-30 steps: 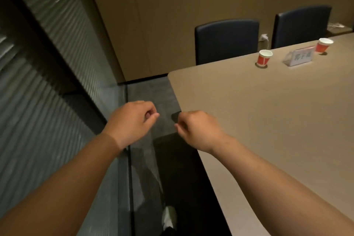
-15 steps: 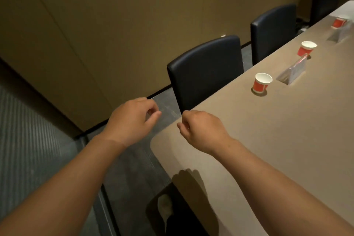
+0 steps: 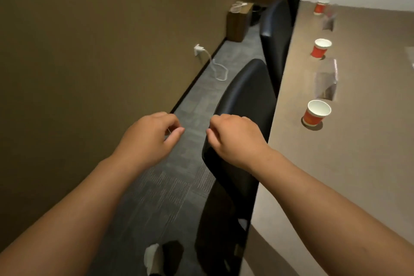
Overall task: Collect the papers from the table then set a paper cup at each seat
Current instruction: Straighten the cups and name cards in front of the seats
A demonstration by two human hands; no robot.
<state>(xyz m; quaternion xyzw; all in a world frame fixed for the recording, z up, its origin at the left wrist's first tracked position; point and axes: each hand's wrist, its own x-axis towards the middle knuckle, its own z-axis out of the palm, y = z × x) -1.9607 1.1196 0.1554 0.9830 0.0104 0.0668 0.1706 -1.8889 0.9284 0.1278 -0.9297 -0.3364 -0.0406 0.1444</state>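
Beige table bears three paper cups (well right of curled fingers).

I'm looking down a narrow aisle: olive-brown wall on my left, grey carpet underfoot, black chairs tucked against the long tan table, white cable plugged into the wall.

Three paper cups are red outside and white inside, on a plain beige-tan tabletop; the chairs are black; the wall is olive-brown; the carpet is dark grey with fine ribbed square patterning; a white cable lies on it.
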